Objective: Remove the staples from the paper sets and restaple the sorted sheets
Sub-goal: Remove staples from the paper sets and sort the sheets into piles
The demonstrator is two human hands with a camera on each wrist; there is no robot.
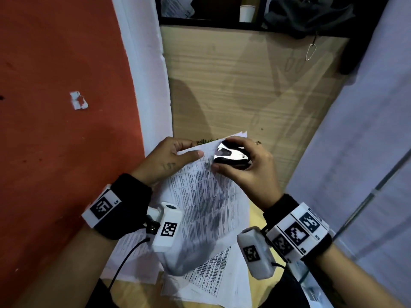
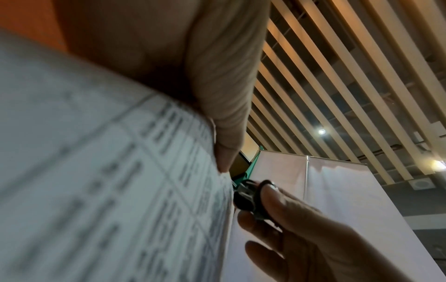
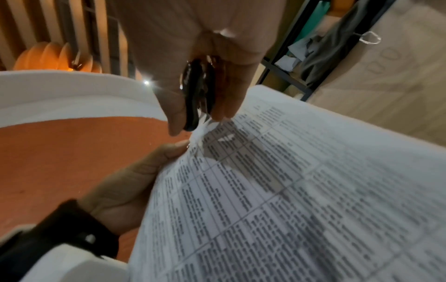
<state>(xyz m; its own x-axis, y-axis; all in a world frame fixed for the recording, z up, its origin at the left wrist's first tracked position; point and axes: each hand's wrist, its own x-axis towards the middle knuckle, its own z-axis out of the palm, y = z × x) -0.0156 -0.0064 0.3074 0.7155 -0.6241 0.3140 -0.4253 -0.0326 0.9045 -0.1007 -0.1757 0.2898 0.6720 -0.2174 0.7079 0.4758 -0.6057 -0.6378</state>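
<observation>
A set of printed sheets (image 1: 209, 196) with dense tables is lifted off the desk, and my left hand (image 1: 171, 158) pinches it near its top corner, thumb on the front. My right hand (image 1: 242, 165) grips a black and chrome staple remover (image 1: 231, 155), whose claws sit at that same top corner of the paper set (image 3: 289, 181). In the right wrist view the staple remover (image 3: 198, 95) points down onto the sheet edge beside the left thumb (image 3: 173, 148). The left wrist view shows the paper set (image 2: 108, 190), the left thumb (image 2: 224, 114) and the staple remover (image 2: 248, 196). The staple itself is hidden.
More printed sheets (image 1: 206, 278) lie on the wooden desk (image 1: 244, 90) beneath the lifted set. An orange wall (image 1: 55, 107) stands at left, a pale partition (image 1: 367, 130) at right. A shelf holding a white cup (image 1: 246, 13) and dark cloth (image 1: 309, 16) is at the back.
</observation>
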